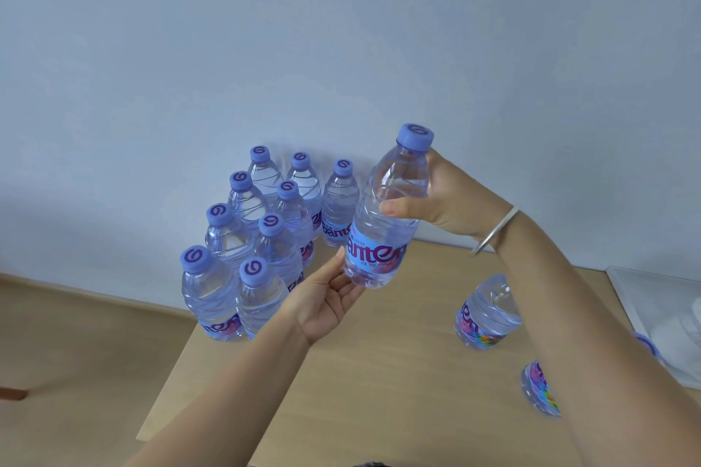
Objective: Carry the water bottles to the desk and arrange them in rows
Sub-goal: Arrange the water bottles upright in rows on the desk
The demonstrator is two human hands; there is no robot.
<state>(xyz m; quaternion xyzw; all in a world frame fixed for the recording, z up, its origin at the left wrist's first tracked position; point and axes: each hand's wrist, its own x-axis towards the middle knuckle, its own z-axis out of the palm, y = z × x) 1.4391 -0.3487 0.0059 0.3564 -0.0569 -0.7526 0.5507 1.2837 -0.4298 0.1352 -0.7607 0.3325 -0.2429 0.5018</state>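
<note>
Forearms enter from the bottom edge; we log both reaching forward over the desk (379, 372), a pale wood top whose left edge runs diagonally above a tan floor (76, 334). Nearest on the right, two bottles (487, 313) stand on the wood, partly hidden behind our right arm, and a white tray-like object (652, 299) sits at the right edge; we cannot tell what it is. Left hand (328, 299) lies palm up, fingers straight, fingertips touching the base of the held bottle (385, 216). Right hand (436, 201), silver bangle (493, 231) on the wrist, is wrapped round that bottle's shoulder, thumb in front. Bottle is tilted and raised above the desk, just right of the group. Behind, nine capped bottles (265, 235) stand upright in rows at the desk's far left corner, touching or nearly so. Beyond them, a plain pale blue-grey wall (341, 30) fills the upper view.
</note>
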